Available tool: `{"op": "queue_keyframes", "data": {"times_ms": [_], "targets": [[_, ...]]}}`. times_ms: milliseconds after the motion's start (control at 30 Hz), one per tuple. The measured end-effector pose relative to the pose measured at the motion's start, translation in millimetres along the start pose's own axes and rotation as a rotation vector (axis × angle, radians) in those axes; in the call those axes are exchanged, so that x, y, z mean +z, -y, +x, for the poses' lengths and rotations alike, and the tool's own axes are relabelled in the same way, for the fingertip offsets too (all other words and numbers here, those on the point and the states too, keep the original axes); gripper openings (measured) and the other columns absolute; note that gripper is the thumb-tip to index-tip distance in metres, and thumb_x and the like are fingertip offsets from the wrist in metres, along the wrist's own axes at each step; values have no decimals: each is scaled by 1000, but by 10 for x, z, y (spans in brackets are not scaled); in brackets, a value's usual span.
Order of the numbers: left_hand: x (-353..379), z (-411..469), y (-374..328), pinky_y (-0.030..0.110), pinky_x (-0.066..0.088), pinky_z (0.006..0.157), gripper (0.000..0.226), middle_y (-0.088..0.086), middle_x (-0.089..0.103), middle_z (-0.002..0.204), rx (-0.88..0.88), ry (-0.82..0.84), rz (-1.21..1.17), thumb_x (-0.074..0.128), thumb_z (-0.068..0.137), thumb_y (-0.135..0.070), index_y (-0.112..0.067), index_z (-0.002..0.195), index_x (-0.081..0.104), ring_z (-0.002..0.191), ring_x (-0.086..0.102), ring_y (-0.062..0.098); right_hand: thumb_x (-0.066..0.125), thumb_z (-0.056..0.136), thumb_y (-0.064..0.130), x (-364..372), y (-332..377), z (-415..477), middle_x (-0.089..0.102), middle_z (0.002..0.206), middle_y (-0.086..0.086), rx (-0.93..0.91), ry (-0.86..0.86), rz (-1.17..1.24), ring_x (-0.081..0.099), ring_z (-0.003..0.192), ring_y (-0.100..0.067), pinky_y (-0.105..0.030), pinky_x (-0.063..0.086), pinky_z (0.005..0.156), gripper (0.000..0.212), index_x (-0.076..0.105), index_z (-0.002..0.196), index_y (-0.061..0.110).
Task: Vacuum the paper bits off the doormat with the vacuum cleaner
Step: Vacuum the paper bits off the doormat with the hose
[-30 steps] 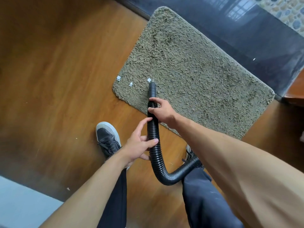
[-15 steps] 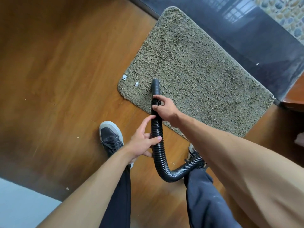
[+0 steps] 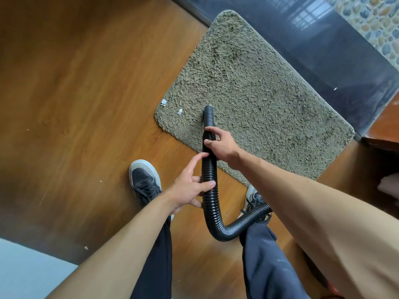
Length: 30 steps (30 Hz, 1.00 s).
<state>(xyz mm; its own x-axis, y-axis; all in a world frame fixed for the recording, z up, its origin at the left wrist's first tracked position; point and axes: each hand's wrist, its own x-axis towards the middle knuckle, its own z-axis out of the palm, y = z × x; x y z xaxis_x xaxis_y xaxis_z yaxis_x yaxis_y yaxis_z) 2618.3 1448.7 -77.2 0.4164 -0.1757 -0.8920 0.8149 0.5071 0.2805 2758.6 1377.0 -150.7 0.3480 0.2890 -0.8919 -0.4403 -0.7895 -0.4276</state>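
The right hand (image 3: pixel 222 144) grips the black ribbed plastic vacuum hose (image 3: pixel 210 190) just behind its smooth nozzle (image 3: pixel 208 114), whose tip rests on the shaggy olive rectangular doormat (image 3: pixel 259 93). The left hand (image 3: pixel 192 186) pinches the hose lower down, forefinger extended. Two white paper bits (image 3: pixel 164 102) lie left of the nozzle.

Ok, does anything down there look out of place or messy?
A paper bit sits at the mat's left edge, another bit nearer the tip of the hose. Pale specks lie off the mat on the wood floor, and one white fleck on the dark sill. Nothing looks damaged.
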Motion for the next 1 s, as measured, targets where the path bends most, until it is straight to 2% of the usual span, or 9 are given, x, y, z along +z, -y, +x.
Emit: {"op": "queue_keyframes", "data": {"times_ms": [67,167,267,467,600,733,900,1000], "targets": [[-61,-41,17,49,60,70,69,12,71,103,-4,4,-23,65,94,-9,-56,135,35,91,71,25,57,91,9,62,23,-8,63,116,-14,11,16,-4,65,93,-23,-34,57,71,47,53,136,22],[-147,-117,59,51,60,72,69,17,70,106,-3,8,-48,65,93,-8,-57,133,36,93,71,28,58,91,10,164,66,-29,63,112,-12,30,61,-12,66,94,-26,-36,58,67,47,52,136,25],[-226,-183,116,49,59,71,69,16,70,102,-3,8,-86,65,94,-8,-58,132,37,92,71,29,59,90,12,273,101,-43,64,108,-12,38,77,-38,66,96,-29,-43,61,73,47,53,135,25],[-390,-305,197,47,58,68,71,10,70,95,6,0,-140,65,93,-8,-57,134,35,90,71,27,59,92,11,502,182,-65,64,114,-14,33,124,-80,66,101,-29,-43,60,75,46,52,135,24],[-492,-361,237,58,58,78,71,8,69,89,18,-11,-164,65,93,-6,-59,131,38,88,70,28,59,91,11,616,230,-62,64,117,-14,15,127,-108,66,103,-29,-46,59,82,47,53,135,25],[-579,-392,239,59,58,78,71,12,69,92,24,-19,-188,65,93,-5,-59,130,39,95,70,35,60,89,14,725,283,-31,65,115,-12,7,125,-141,66,102,-28,-49,58,86,47,55,133,29],[-654,-418,222,48,58,69,70,14,69,97,25,-26,-208,64,93,-5,-61,128,40,95,71,33,59,87,14,818,353,1,65,115,-13,-12,141,-187,66,102,-29,-50,57,87,49,54,134,27],[-702,-436,219,53,59,74,69,16,69,97,35,-32,-224,64,93,-4,-64,120,43,97,71,36,60,88,13,867,397,27,66,113,-13,-37,126,-230,66,101,-28,-48,57,89,49,55,134,26]]}}
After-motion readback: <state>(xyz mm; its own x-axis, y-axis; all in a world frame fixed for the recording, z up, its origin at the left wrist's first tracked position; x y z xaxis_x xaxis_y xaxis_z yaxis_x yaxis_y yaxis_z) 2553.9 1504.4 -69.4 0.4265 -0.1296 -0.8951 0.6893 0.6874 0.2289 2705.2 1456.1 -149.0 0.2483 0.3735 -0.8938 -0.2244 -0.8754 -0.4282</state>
